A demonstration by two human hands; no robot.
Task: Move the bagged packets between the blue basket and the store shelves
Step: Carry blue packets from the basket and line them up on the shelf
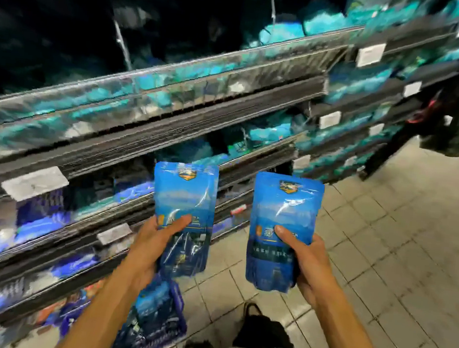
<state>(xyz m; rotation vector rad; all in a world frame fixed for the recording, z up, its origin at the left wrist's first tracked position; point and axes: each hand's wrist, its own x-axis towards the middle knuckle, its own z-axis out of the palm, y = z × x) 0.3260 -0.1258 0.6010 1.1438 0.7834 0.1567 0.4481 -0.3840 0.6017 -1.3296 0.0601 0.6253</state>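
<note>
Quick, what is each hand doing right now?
Left hand: grips the left blue packet.
Right hand: grips the right blue packet.

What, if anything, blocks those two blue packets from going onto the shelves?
Nothing visible does. The left hand and right hand each hold a blue packet upright in open air before the shelves, though the shelves are badly blurred.

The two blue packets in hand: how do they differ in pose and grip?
The left packet is gripped by the left hand with the thumb across its front and its lower end over the blue basket. The right packet is gripped by the right hand and hangs over the tiled floor. The left one's bottom looks darker and more blurred. Both stand upright, printed face to the camera, same design.
</note>
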